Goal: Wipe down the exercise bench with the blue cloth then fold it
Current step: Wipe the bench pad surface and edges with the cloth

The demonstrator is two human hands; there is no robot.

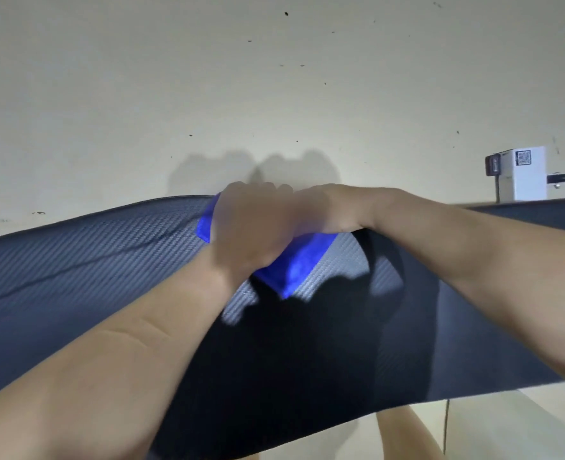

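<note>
Wiping looks like it's in full swing, not finished. Blue cloth [294, 263] is bunched flat on the exercise bench [75, 260], up near its far edge by the wall [274, 78], and both hands are piled on it: left hand [251, 224] pressed down on top with its fingers curled over the far side of the cloth, right hand [327, 207] just beside it, touching it, on the cloth's right part. Honestly I can't tell whether the right fingers are actually pinching the cloth or just pushing on it, they're hidden behind the left hand and the whole thing is motion-blurred. No way to judge from the padding which bits have been covered already; it looks the same dark weave everywhere. Cloth shows one neat corner toward the camera, so maybe it's doubled over for wiping, but the real fold at the end isn't done yet I'd say.
</note>
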